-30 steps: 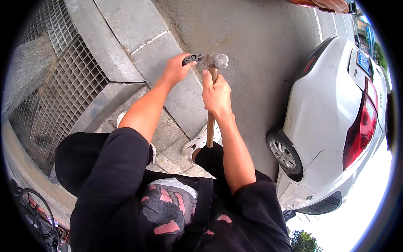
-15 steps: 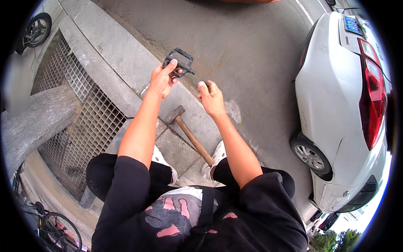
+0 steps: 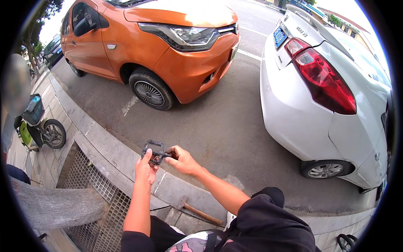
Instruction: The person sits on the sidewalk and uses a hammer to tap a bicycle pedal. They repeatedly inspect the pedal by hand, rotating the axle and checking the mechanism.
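A black bicycle pedal [image 3: 154, 145] with an open cage frame is held up over the kerb. My left hand [image 3: 146, 169] grips its near left side, thumb on top of the frame. At the pedal's right end, my right hand [image 3: 183, 161] pinches the short axle with thumb and fingers; part of the axle is hidden by them. Below my hands a hammer [image 3: 203, 214] with a wooden handle lies on the paving, its metal head toward the kerb.
An orange car [image 3: 168, 46] stands on the road ahead, and a white car [image 3: 302, 96] to the right. On the left are a tree trunk [image 3: 63, 206], a metal grate [image 3: 93, 181] and a green scooter [image 3: 31, 132]. The stone kerb [image 3: 105, 147] runs between pavement and road.
My right hand has moved left and taken hold of the pedal's axle end. The view has tilted up, bringing the orange car and the scooter into sight.
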A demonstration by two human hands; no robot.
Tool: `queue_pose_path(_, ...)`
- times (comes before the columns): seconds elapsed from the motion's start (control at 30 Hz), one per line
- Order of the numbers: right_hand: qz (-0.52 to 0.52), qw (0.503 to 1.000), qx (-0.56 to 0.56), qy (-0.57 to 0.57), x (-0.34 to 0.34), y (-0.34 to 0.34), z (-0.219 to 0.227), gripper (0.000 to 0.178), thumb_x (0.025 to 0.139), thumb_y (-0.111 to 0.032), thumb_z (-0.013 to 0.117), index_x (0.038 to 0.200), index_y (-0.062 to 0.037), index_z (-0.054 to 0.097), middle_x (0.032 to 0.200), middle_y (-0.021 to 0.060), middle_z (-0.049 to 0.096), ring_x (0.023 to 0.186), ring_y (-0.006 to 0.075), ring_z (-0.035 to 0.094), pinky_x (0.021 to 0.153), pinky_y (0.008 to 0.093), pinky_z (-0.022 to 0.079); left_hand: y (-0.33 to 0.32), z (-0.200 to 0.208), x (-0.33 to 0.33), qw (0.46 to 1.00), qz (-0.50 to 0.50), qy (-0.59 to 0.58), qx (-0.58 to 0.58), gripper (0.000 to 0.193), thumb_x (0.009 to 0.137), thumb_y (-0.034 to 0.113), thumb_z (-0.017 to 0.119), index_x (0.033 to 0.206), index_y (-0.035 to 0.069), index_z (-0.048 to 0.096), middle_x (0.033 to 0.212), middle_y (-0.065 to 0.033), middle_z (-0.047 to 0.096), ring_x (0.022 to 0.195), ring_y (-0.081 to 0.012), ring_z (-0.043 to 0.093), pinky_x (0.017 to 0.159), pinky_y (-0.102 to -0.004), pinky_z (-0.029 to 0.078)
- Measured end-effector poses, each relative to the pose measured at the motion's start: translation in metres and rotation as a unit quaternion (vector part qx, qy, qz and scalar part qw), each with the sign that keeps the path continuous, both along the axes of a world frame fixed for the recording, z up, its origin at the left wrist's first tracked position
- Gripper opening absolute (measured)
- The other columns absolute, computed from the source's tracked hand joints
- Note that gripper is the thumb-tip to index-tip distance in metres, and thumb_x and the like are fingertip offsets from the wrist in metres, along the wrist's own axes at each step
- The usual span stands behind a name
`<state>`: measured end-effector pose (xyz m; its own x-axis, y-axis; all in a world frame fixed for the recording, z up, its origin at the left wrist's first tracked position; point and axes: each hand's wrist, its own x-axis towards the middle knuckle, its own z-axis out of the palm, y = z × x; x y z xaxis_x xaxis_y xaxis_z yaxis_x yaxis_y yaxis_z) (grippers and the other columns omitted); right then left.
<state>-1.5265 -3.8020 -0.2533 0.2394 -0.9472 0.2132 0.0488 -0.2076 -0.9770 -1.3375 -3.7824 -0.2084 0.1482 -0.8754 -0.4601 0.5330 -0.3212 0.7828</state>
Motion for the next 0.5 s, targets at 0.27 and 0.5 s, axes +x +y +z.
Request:
queue_pose_path(0.27,0.118,0.935,0.295,-0.16,-0.007,0.016,0.037,0.045,0.112,-0.044,0.052,0.092,-0.0052,0.062,0.072,0.0012,0.059,0.059,0.0103,0.055,0.053,0.0286,0.047,0.032,0.04,-0.006,0.982,-0.041,0.084,-0.162,0.035,0.096,0.009,0.07,0.131,0.012,0.062,0.121,-0.0055,0.071,0.105,-0.02,0.069,0.078,-0.0369,0.057)
queue_pose_path(0.5,0.019,0.993,0.075,-0.083,-0.006,0.031,0.078,0.03,0.11,-0.032,0.063,0.106,-0.0027,0.061,0.085,0.0017,0.064,0.074,0.0086,0.059,0.068,0.0271,0.051,0.037,0.049,0.012,0.962,-0.036,0.244,-0.118,0.049,0.103,0.042,0.067,0.137,0.007,0.059,0.134,-0.0108,0.067,0.124,-0.0286,0.065,0.109,-0.0506,0.053)
